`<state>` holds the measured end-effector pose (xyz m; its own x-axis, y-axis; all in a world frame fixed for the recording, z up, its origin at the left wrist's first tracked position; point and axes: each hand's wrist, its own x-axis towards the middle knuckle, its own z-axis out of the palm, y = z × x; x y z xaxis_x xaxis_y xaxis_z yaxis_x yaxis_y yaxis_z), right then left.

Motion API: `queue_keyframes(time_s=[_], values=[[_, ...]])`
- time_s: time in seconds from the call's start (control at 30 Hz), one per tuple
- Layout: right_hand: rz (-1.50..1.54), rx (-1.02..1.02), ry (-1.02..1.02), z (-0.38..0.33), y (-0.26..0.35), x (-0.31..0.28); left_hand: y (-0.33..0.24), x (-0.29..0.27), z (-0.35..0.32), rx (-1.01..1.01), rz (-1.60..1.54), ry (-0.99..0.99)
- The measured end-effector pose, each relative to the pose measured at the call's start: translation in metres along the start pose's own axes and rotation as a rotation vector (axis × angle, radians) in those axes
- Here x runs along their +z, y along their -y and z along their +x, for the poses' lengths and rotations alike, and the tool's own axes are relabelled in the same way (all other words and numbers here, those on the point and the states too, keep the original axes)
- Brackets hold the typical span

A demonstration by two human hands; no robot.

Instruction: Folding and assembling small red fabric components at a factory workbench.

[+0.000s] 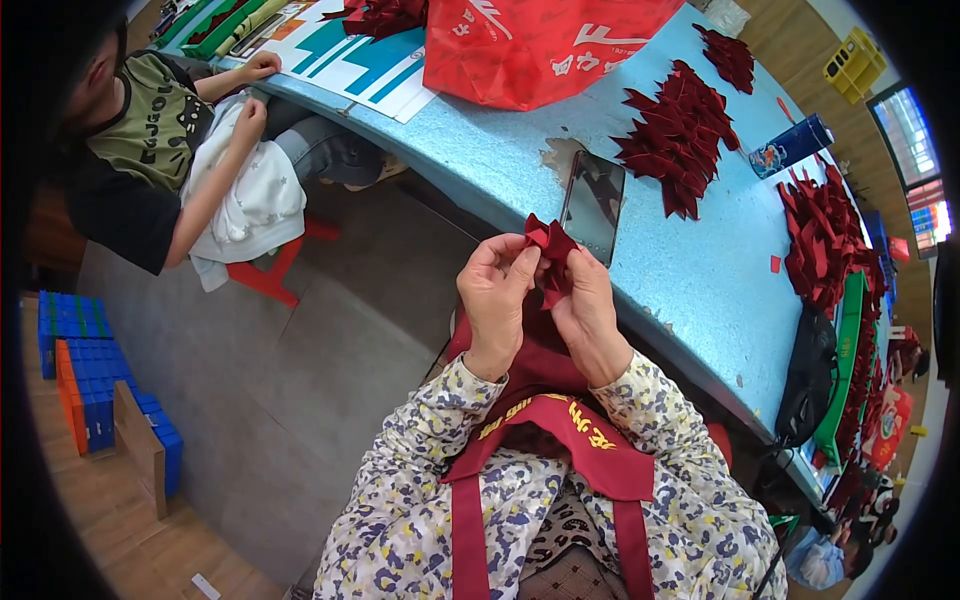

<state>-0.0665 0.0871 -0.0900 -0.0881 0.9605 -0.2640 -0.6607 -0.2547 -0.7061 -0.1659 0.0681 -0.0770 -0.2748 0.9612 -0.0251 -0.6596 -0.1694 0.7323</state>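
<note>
A dark red folded ribbon piece [548, 245] is pinched between my two hands, just off the near edge of the light blue table. My left hand [495, 300] grips its left side with thumb and fingertips. On the other side, my right hand [588, 315] has its fingers closed on the lower right part. Fingers cover some of the piece, so its full shape is hidden. Right beyond my hands a smartphone [593, 205] lies on the table. Farther right is a heap of similar dark red ribbon pieces [680, 135] with pointed ends.
A big red bag [530, 55] stands at the table's far side, beside printed sheets [375, 75]. More ribbon pieces [825, 235], a dark blue bottle [790, 146] and a green tray [842, 370] are on the right. At left a person [165, 150] sits on a red stool [272, 268]. Blue crates [95, 385] stand lower left.
</note>
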Motion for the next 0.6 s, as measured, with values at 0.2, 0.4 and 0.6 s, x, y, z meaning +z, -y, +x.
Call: queue_keyframes(time_s=[0.2, 0.4, 0.6], values=[[0.001, 0.036, 0.008, 0.001, -0.001, -0.001, 0.003, -0.004, 0.003, -0.005, 0.04, 0.024], [-0.011, 0.006, -0.008, 0.0, -0.003, 0.005, 0.003, -0.007, 0.008, -0.016, -0.006, 0.024], [-0.255, -0.314, 0.063, -0.001, 0.0, 0.026, -0.003, -0.029, 0.018, -0.126, -0.24, 0.155]])
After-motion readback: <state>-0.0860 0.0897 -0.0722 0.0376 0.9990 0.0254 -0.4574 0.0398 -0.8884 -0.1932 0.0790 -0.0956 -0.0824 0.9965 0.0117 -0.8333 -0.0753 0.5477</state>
